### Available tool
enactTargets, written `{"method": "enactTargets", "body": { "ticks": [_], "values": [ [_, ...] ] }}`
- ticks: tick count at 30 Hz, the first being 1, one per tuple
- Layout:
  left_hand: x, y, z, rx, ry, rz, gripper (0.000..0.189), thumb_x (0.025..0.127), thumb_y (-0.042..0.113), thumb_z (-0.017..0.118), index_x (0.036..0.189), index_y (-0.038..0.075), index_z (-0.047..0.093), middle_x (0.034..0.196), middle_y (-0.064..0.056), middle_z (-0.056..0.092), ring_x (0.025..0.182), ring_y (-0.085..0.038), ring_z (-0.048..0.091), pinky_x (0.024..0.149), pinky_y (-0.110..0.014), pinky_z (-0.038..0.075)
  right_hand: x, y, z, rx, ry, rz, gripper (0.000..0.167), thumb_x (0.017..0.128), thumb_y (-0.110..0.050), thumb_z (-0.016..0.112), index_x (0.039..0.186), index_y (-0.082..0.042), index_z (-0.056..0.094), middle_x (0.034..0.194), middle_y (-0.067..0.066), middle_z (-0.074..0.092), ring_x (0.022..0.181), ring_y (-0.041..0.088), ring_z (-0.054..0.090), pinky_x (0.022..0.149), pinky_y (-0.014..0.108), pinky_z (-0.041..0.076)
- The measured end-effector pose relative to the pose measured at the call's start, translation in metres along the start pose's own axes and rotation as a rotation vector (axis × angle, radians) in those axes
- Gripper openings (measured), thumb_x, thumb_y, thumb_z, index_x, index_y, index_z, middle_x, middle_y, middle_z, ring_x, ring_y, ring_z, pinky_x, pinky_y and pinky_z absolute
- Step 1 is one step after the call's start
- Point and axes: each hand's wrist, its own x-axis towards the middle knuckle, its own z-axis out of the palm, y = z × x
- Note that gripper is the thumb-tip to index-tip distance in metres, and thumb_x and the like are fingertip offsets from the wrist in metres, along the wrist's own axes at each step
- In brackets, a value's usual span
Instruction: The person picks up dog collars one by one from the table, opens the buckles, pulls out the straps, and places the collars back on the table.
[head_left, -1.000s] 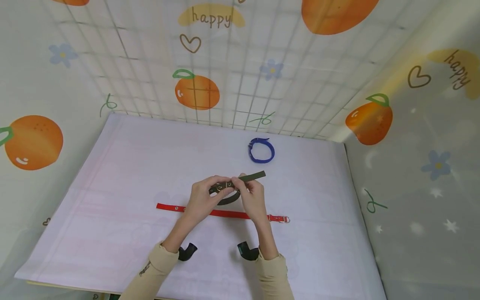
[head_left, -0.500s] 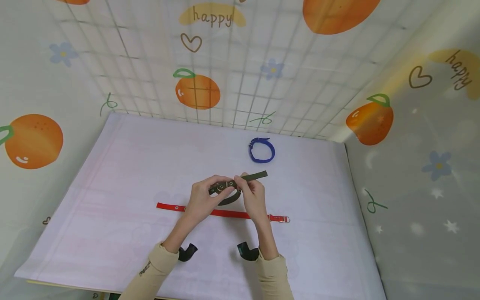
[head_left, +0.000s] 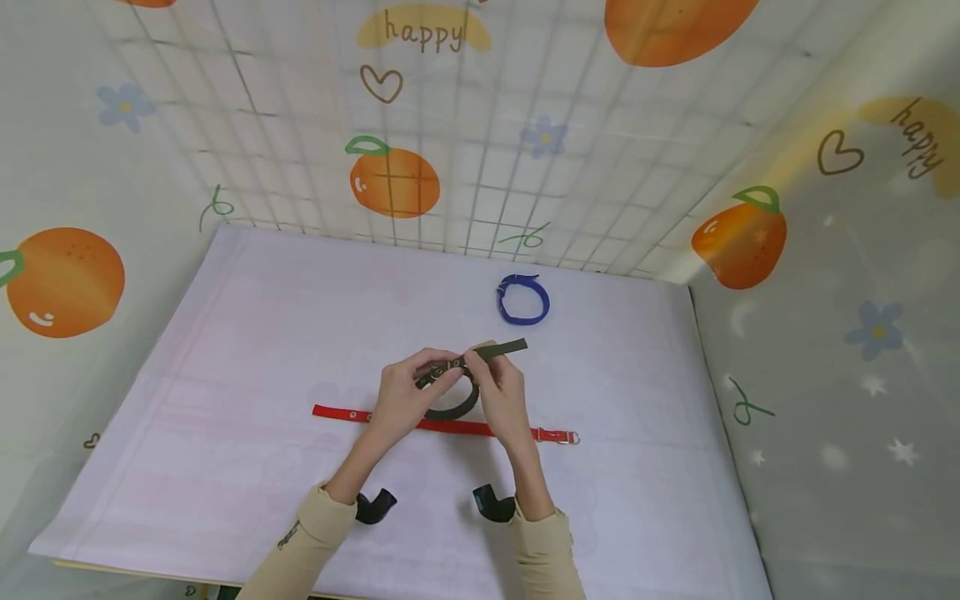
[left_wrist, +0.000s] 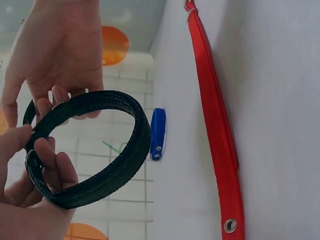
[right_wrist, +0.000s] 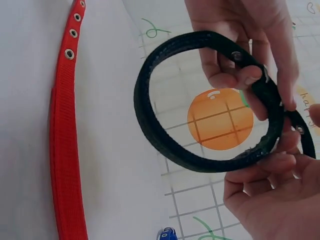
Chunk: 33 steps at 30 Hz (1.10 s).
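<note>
A dark green buckle collar [head_left: 459, 410] is bent into a ring above the table. My left hand [head_left: 402, 395] grips it near the metal buckle, thumb and fingers on either side of the strap. The right hand [head_left: 504, 402] pinches the strap just past the buckle, and its tail sticks out to the upper right. Both wrist views show the ring of the green collar [left_wrist: 135, 155] whole between the hands; fingers partly hide the buckle. Beneath them a red collar [head_left: 457, 427] lies stretched out flat, with metal eyelets at its left end and a buckle and D-ring at its right.
A blue collar [head_left: 525, 321], buckled into a loop, lies further back on the white-covered table [head_left: 622, 375]. Printed curtains with a wire grid behind enclose the back and sides. Black curved pieces [head_left: 493, 504] sit by both cuffs.
The green collar's ring hangs lower and looks rounder now. Its tail and the right hand have shifted slightly left. The red and blue collars have stayed in place.
</note>
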Motion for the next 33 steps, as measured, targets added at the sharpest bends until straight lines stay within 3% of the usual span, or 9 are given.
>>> {"method": "enactTargets", "body": {
  "ticks": [4, 8, 10, 15, 19, 26, 29, 33],
  "values": [
    [-0.0007, -0.0018, -0.0002, -0.062, 0.008, -0.07, 0.028, 0.098, 0.029, 0.082, 0.122, 0.016, 0.078, 0.112, -0.009, 0.083, 0.088, -0.035, 0.077, 0.076, -0.021, 0.058, -0.0011, 0.0005, 0.0003, -0.038, 0.003, 0.015, 0.027, 0.111, -0.027, 0.053, 0.111, -0.008, 0.071, 0.091, 0.011, 0.062, 0.091, 0.022, 0.058, 0.087, 0.036, 0.053],
    [-0.0007, -0.0029, -0.0003, -0.089, 0.01, -0.124, 0.029, 0.099, 0.03, 0.081, 0.124, 0.016, 0.078, 0.112, -0.01, 0.083, 0.082, -0.028, 0.074, 0.07, -0.023, 0.053, -0.0014, -0.0003, 0.0006, -0.052, -0.005, 0.019, 0.023, 0.107, -0.019, 0.053, 0.113, -0.008, 0.072, 0.095, 0.011, 0.069, 0.092, 0.018, 0.063, 0.085, 0.031, 0.054],
    [-0.0004, -0.0029, -0.0006, -0.118, 0.005, -0.158, 0.03, 0.099, 0.03, 0.08, 0.124, 0.015, 0.078, 0.113, -0.013, 0.082, 0.082, -0.026, 0.073, 0.069, -0.023, 0.052, -0.0015, -0.0002, 0.0007, -0.073, -0.017, 0.006, 0.02, 0.105, -0.017, 0.056, 0.115, -0.009, 0.071, 0.095, 0.01, 0.07, 0.086, 0.016, 0.061, 0.077, 0.026, 0.051],
    [0.0015, -0.0027, -0.0019, -0.238, 0.003, -0.255, 0.034, 0.1, 0.033, 0.078, 0.127, 0.011, 0.076, 0.117, -0.017, 0.079, 0.084, -0.019, 0.069, 0.083, -0.034, 0.054, -0.0011, -0.0001, 0.0014, -0.139, -0.044, -0.064, 0.014, 0.106, -0.02, 0.064, 0.117, -0.013, 0.07, 0.081, 0.006, 0.06, 0.07, 0.014, 0.047, 0.062, 0.023, 0.036],
    [0.0026, -0.0029, -0.0038, -0.305, 0.003, -0.308, 0.038, 0.101, 0.036, 0.078, 0.128, 0.01, 0.075, 0.116, -0.016, 0.079, 0.085, -0.018, 0.068, 0.092, -0.046, 0.05, -0.0003, -0.0025, 0.0013, -0.159, -0.056, -0.091, 0.014, 0.107, -0.024, 0.066, 0.116, -0.016, 0.072, 0.077, 0.003, 0.059, 0.068, 0.014, 0.048, 0.061, 0.022, 0.037],
    [0.002, -0.006, -0.0063, -0.378, -0.007, -0.363, 0.038, 0.102, 0.035, 0.076, 0.13, 0.01, 0.074, 0.108, -0.006, 0.082, 0.089, -0.02, 0.068, 0.103, -0.053, 0.048, -0.0002, -0.0047, -0.0007, -0.16, -0.085, -0.077, 0.015, 0.106, -0.028, 0.069, 0.116, -0.019, 0.075, 0.075, 0.003, 0.058, 0.066, 0.015, 0.047, 0.058, 0.023, 0.035],
    [0.0015, -0.0064, -0.0064, -0.41, -0.011, -0.373, 0.036, 0.103, 0.033, 0.075, 0.13, 0.009, 0.073, 0.097, 0.001, 0.081, 0.088, -0.018, 0.068, 0.106, -0.05, 0.05, -0.0006, -0.0036, -0.0016, -0.157, -0.096, -0.07, 0.015, 0.106, -0.029, 0.069, 0.116, -0.02, 0.075, 0.075, 0.003, 0.058, 0.065, 0.015, 0.046, 0.059, 0.023, 0.034],
    [0.0015, -0.0067, -0.0047, -0.516, -0.013, -0.407, 0.035, 0.106, 0.027, 0.071, 0.132, 0.005, 0.07, 0.087, 0.005, 0.076, 0.084, -0.014, 0.066, 0.097, -0.031, 0.056, -0.002, -0.0027, -0.0021, -0.143, -0.103, -0.056, 0.015, 0.106, -0.031, 0.071, 0.116, -0.021, 0.076, 0.075, 0.004, 0.058, 0.065, 0.014, 0.045, 0.059, 0.023, 0.033]
  ]
}}
